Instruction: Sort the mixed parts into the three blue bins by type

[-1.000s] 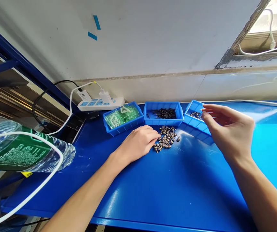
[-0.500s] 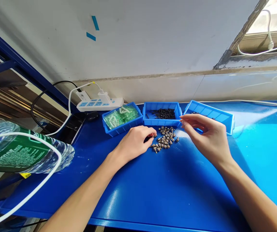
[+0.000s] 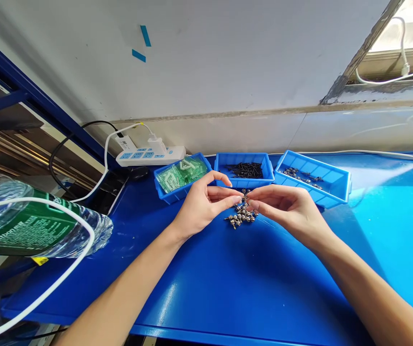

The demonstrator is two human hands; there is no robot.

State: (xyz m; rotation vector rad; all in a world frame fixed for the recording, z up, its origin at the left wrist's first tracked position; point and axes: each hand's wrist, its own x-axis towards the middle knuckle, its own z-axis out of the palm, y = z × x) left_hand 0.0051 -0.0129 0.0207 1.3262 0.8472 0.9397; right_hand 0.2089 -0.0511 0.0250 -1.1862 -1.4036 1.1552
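A small screw (image 3: pixel 244 197) sits between the tips of both hands, above the screw pile (image 3: pixel 241 217). The left hand (image 3: pixel 201 202) and right hand (image 3: pixel 294 206) pinch it with thumb and finger.

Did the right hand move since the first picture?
Yes, to the left: the right hand was over the rightmost blue box, and its fingertips are now at the screw pile.

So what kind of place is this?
Probably a workshop or a packing bench: there are blue bins of small metal parts, a pile of screws on the blue table, and a power strip by the wall.
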